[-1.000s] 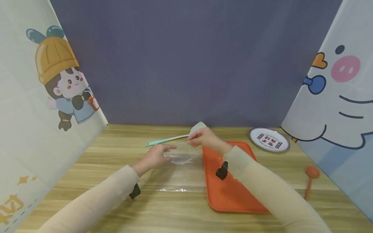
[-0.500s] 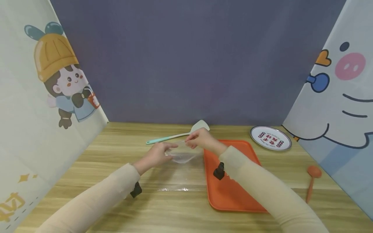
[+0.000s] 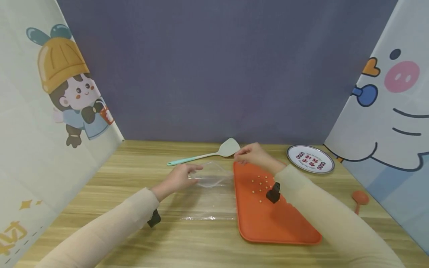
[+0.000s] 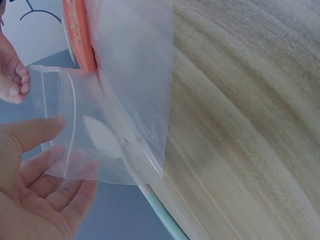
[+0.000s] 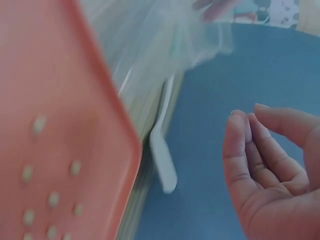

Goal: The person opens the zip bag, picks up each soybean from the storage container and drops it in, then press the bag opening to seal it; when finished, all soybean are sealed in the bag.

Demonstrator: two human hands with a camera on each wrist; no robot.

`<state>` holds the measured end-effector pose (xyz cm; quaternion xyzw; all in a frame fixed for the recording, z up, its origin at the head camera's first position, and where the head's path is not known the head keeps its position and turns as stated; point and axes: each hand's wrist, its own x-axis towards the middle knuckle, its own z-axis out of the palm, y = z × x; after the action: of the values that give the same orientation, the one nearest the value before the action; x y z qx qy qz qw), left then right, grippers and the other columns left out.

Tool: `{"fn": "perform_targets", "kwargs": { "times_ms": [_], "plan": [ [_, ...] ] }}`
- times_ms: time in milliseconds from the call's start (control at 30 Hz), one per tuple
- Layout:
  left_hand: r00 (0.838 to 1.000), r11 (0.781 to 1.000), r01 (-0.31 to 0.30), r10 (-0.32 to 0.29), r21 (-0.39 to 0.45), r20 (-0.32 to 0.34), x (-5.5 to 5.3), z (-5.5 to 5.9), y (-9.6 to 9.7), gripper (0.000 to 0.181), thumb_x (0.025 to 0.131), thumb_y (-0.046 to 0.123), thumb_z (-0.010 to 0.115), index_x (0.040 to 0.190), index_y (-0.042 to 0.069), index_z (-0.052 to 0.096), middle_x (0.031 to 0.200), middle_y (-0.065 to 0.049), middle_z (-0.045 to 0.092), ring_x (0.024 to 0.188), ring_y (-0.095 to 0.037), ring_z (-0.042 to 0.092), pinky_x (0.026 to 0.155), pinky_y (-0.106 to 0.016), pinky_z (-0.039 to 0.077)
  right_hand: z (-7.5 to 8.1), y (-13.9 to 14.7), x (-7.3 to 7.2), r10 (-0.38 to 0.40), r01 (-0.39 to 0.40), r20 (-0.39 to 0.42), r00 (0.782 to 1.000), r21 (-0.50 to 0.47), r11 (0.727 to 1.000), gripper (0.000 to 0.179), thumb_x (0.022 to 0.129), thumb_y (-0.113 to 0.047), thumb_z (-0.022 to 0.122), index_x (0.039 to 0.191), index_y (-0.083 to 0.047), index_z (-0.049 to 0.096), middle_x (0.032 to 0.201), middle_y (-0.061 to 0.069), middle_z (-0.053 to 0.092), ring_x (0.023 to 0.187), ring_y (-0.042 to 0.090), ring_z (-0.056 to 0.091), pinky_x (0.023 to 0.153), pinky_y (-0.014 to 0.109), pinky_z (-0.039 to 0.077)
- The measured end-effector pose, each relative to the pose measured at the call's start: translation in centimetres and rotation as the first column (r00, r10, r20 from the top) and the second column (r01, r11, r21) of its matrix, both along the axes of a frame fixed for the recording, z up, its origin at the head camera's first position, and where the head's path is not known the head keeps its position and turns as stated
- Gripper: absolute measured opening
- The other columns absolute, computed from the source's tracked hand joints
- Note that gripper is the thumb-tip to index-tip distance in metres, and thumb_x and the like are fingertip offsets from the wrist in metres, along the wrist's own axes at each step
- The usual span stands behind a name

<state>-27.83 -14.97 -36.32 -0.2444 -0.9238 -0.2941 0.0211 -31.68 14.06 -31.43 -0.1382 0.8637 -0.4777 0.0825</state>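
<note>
**Left hand (image 3: 179,176) gripped a clear bag (image 3: 210,191); right hand (image 3: 257,157) hung near the tray's (image 3: 271,221) far edge**

The bag's thin outline was hard to make out against the wooden table (image 3: 110,173); its mouth stood raised in the left thumb and fingers. The right fingers were bent, thumb tip close to them, with nothing seen between. The right sleeve (image 3: 323,210) hid part of the tray and the end of the spoon's (image 3: 360,197) handle. The tray's left edge ran just beside the bag, while table stretched wide to the left. Counted: one tray, one bag, one spoon, one spatula (image 3: 229,148), one plate (image 3: 311,159), ten visible pale bits (image 3: 260,190).
</note>
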Motion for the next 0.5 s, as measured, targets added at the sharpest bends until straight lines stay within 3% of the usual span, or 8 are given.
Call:
{"fn": "perform_targets", "kwargs": {
  "times_ms": [133, 367, 500],
  "plan": [
    [1.0, 1.0, -0.007, 0.007, -0.015, -0.01, 0.0, 0.0, -0.1, 0.045, 0.084, 0.011, 0.073, 0.128, 0.006, 0.062, 0.127, -0.012, 0.065, 0.112, -0.032, 0.063, 0.098, -0.046, 0.052, -0.2, 2.1, -0.1, -0.014, 0.015, -0.02, 1.0, 0.072, 0.997, 0.026, 0.09, -0.012, 0.067, 0.108, 0.006, 0.069, 0.091, 0.01, 0.074, 0.072, 0.01, 0.065, 0.073, 0.03, 0.058],
    [1.0, 1.0, 0.0, 0.0, -0.02, -0.004, 0.0, 0.2, 0.0, 0.045, 0.085, 0.011, 0.073, 0.128, 0.006, 0.062, 0.129, -0.011, 0.064, 0.113, -0.033, 0.062, 0.098, -0.046, 0.052, -1.5, 6.3, -0.6, -0.046, 0.048, -0.017, 0.999, 0.208, 0.977, 0.034, 0.092, -0.02, 0.065, 0.115, 0.004, 0.066, 0.111, 0.018, 0.069, 0.095, 0.029, 0.066, 0.088, 0.048, 0.055],
    [1.0, 1.0, 0.011, -0.011, -0.02, -0.013, 0.0, 0.1, 0.0, 0.044, 0.085, 0.011, 0.072, 0.127, 0.005, 0.062, 0.128, -0.012, 0.064, 0.112, -0.034, 0.063, 0.097, -0.047, 0.052, -2.8, 8.8, -0.9, -0.051, 0.055, -0.024, 0.998, 0.244, 0.968, 0.035, 0.093, -0.021, 0.064, 0.117, 0.006, 0.065, 0.118, 0.021, 0.065, 0.099, 0.032, 0.064, 0.087, 0.045, 0.055]
  ]
}}
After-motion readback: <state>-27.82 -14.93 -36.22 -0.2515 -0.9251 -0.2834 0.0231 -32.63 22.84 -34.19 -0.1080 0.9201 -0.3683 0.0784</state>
